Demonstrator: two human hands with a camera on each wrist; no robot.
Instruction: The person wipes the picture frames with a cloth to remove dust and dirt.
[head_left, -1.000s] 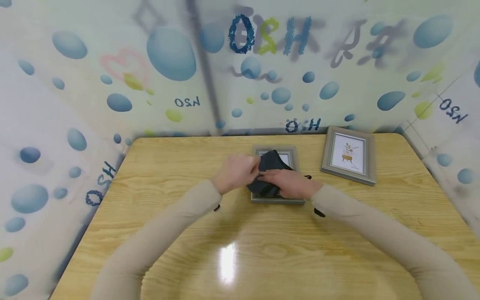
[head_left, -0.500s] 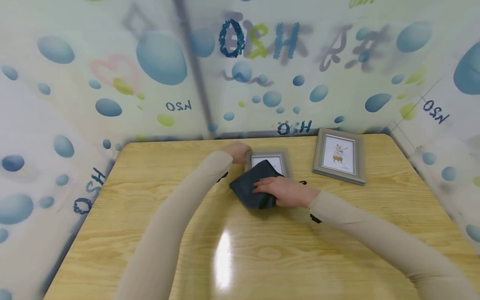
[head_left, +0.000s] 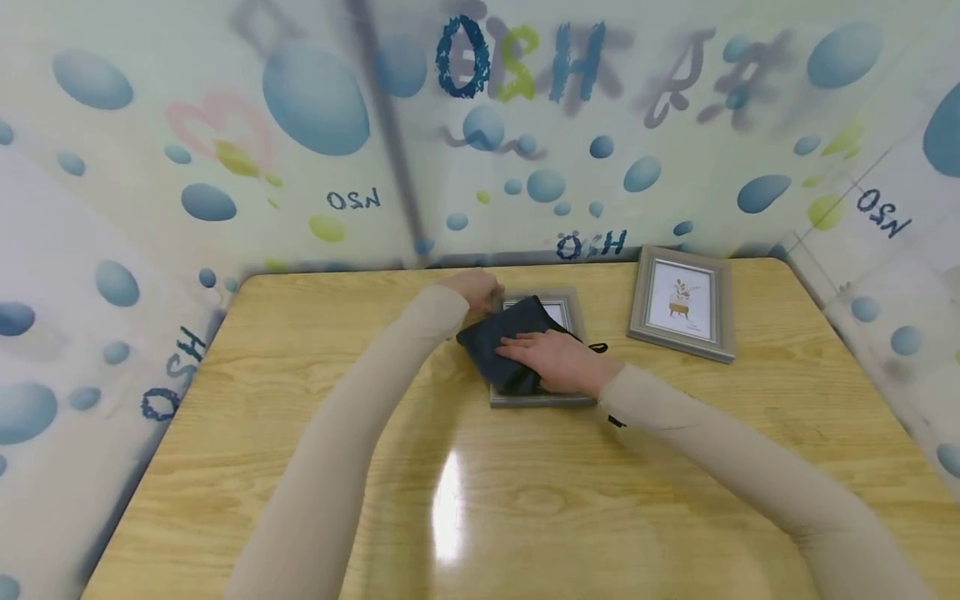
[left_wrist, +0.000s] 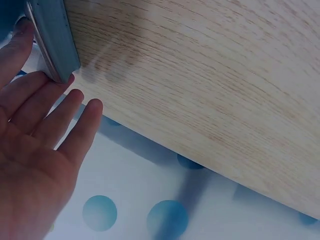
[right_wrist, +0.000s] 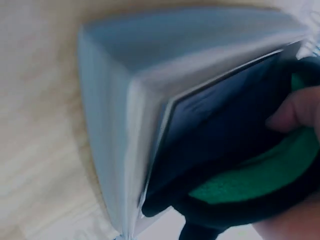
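A grey picture frame (head_left: 576, 310) lies on the wooden table, mostly covered by a dark navy cloth (head_left: 487, 337). The cloth's green inner side (right_wrist: 250, 175) shows in the right wrist view, and a black loop (head_left: 597, 347) sticks out on its right. My right hand (head_left: 555, 357) holds the cloth on the frame, fingers spread over the top and the thumb at the green opening. At the frame's far left corner is my left hand (head_left: 477, 290). In the left wrist view its thumb lies on the frame's face, with fingers at the outer edge, pinching it.
A second grey picture frame (head_left: 682, 302) with a potted-plant picture lies at the back right of the table (head_left: 600, 500). Behind the table's far edge stands a wall (head_left: 300, 233) with blue and green spots.
My left hand has let go of the cloth and moved to the frame's far left corner. My right hand brought the cloth nearer, then back up over the frame; the cloth has spread leftward.
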